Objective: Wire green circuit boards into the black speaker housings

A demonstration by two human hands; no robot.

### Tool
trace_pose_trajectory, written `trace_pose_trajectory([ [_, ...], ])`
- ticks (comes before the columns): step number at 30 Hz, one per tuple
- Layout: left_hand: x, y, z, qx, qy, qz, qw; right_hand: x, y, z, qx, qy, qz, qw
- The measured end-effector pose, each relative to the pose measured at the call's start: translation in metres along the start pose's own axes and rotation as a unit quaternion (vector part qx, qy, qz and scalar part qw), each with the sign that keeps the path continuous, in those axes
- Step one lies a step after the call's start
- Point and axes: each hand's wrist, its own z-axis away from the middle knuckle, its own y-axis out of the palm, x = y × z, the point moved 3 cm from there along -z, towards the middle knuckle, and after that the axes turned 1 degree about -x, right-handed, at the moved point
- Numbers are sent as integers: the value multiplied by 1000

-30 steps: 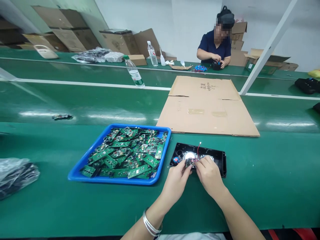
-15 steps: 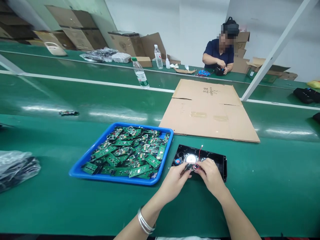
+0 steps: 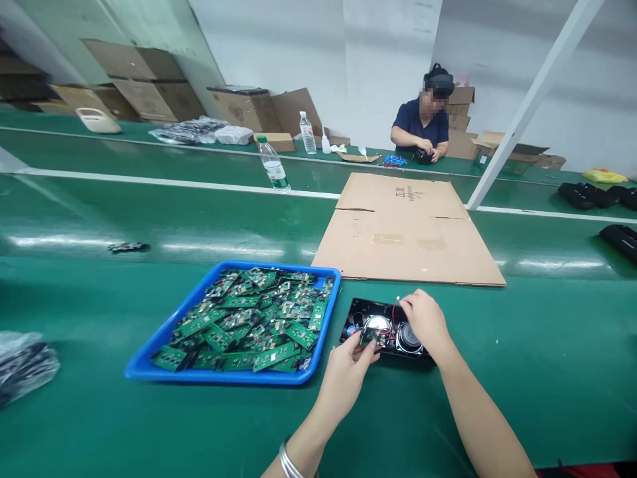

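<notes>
A black speaker housing lies in front of me with its inside facing up. Two round speaker drivers sit in it, with a small blue part at the left end. My left hand pinches a small green circuit board over the housing's left half. At the far edge, my right hand has its fingers closed on a thin red wire near its white plug. To the left, a blue tray holds a heap of green circuit boards.
Beyond the housing lies a flat cardboard sheet. A water bottle stands behind the tray, and a loose board lies far left. Plastic-wrapped items are at the left edge. Across the bench another person handles a black object.
My right hand has moved from beside the left hand up to the wire's plug at the far edge. The left hand still holds the board. The view has shifted slightly.
</notes>
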Motion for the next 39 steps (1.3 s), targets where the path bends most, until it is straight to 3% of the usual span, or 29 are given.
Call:
trace_pose_trajectory([
  [6,4,-3,3,-22,-17,12,1000,14,14,-7,0,-1,-25,1000],
  [12,2,-1,-1,-47,-10,22,999,0,-4,26,21,-54,-161,985],
  [17,1,8,-13,-70,14,14,997,-10,5,50,22,-20,-319,947],
  [23,-3,13,-15,-60,30,-24,997,2,13,51,-27,-137,-174,975],
  [26,-4,13,-13,-48,31,-43,997,6,16,53,-38,-154,-75,985],
  [33,-4,14,-13,-27,25,-68,997,10,19,57,-36,-196,71,977],
  [39,-1,12,-11,-6,42,-102,994,13,22,56,-35,-218,106,969],
])
